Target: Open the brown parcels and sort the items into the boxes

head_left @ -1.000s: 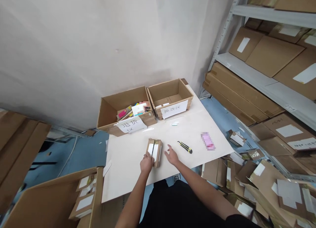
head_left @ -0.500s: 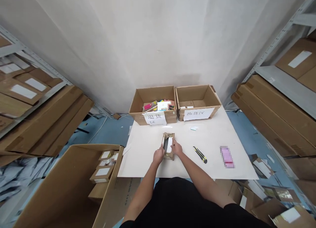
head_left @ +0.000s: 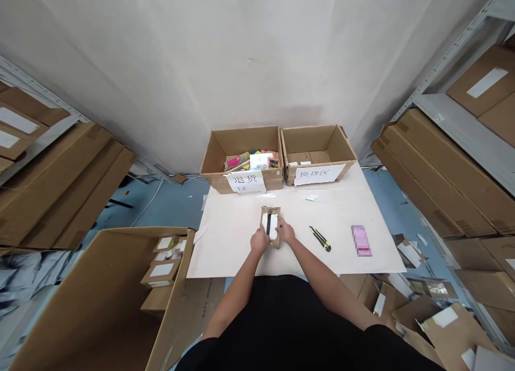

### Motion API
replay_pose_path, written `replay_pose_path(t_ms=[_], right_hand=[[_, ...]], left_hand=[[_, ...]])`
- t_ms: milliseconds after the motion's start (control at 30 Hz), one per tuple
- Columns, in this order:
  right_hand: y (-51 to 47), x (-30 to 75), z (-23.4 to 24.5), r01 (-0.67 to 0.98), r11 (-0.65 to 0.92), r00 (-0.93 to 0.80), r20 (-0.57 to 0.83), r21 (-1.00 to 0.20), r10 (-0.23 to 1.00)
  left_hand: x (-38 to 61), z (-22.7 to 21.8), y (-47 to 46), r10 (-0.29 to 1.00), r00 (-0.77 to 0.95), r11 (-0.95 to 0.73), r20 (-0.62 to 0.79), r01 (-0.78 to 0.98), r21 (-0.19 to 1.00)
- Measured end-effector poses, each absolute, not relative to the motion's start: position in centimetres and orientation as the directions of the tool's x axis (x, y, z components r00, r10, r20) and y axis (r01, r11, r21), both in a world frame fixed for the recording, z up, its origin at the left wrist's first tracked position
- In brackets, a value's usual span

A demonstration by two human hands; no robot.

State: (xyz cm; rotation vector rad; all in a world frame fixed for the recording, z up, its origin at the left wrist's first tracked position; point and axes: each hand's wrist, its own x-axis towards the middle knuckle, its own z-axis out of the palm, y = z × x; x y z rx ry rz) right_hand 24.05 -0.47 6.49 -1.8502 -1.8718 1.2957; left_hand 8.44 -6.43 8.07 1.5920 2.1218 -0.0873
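A small cardboard box (head_left: 276, 243) with a white label lies on the white table (head_left: 237, 258) in front of me. A dark gap runs lengthwise between its two top flaps. My left hand (head_left: 260, 241) grips the left side of the box, fingers closed on its edge. On the opposite side, my right hand (head_left: 285, 230) has its fingers bent against the right flap. A black and yellow box cutter (head_left: 320, 239) lies to the right of my right hand, blade end away from me. Farther right is a pink, pixelated item (head_left: 361, 240).
At the table's back stand two open cartons with handwritten signs: a left carton (head_left: 212, 182) holding mixed goods and a right carton (head_left: 341, 159). A large carton (head_left: 100, 285) with small boxes is at my left. Opened boxes (head_left: 458, 328) lie on the floor at right; shelves flank both sides.
The dark opening between the box's flaps has become narrower, and the label halves sit closer together. Both hands stay on the box. The whole view has shifted slightly.
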Motion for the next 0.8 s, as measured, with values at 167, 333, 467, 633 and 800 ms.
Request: replay_pose_path(t_ms=[167,333,467,633,800], right_hand=[[-0.3,24.0,6.1,0.688,-0.183,-0.18,-0.409,-0.702,0.895],[0.0,25.0,5.5,0.675,-0.205,-0.176,-0.424,-0.709,0.888],[-0.3,24.4,5.3,0.691,-0.198,-0.19,-0.439,-0.695,0.878],[-2.1,20.3,5.4,0.813,-0.19,-0.116,-0.472,-0.551,0.874],[-2.9,19.4,5.7,0.779,-0.256,-0.089,-0.505,-0.572,0.859]], left_hand=[[6.2,8.3,-6.6,0.887,-0.079,0.281,-0.456,0.875,0.394],[4.5,8.1,-7.1,0.891,-0.082,0.392,-0.446,0.633,0.668],[3.5,7.6,-7.7,0.905,-0.114,0.406,-0.409,0.51,0.758],[4.0,7.6,-7.4,0.902,-0.125,0.394,-0.413,0.631,0.668],[5.2,8.0,-7.3,0.872,-0.167,0.418,-0.46,0.743,0.523]])
